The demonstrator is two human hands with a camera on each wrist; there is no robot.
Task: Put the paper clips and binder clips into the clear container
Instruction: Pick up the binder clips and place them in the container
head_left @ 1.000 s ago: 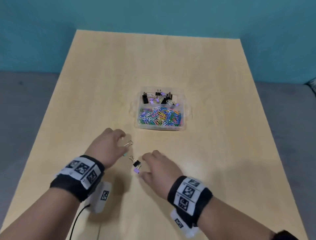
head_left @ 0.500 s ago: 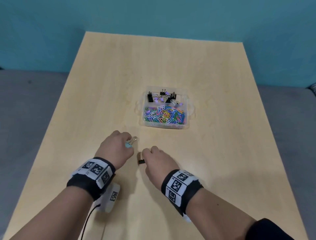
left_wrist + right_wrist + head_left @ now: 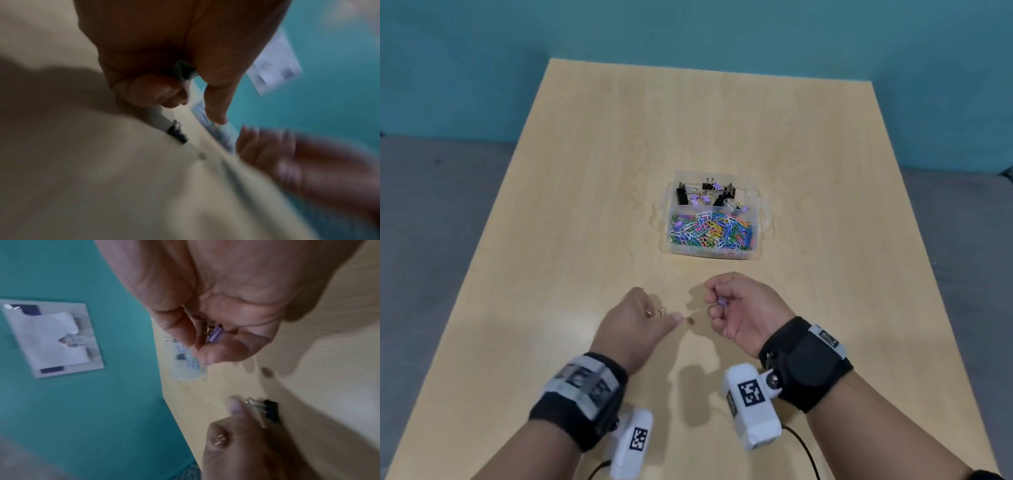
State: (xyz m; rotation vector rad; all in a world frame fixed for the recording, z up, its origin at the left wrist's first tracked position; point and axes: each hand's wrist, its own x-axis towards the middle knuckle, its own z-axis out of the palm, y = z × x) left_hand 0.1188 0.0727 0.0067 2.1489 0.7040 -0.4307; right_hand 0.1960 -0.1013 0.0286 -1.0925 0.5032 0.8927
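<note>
Wooden table, light in tone, standing against a teal wall with grey floor to either side. Clear container, set just past the table's middle, divided into 2 compartments: the far one holds black and purple binder clips, the near one a heap of coloured paper clips. Both forearms wear a black wrist strap with a white camera block bearing printed markers. Left hand, near the table's front and well short of the container, fingers curled with the thumb pointing toward the right hand; in the left wrist view a small teal binder clip is clamped between the curled fingers and the base of the thumb, its wire handle showing above the hand in the head view. Right hand, just beside the left and apart from it, turned palm-inward with fingers curled; fingertips and thumb pinch a purple binder clip, lifted off the table. Black binder clip, lying on the table close beside the left hand, hidden behind that hand in the head view. Small dark spot on the tabletop between the 2 hands
</note>
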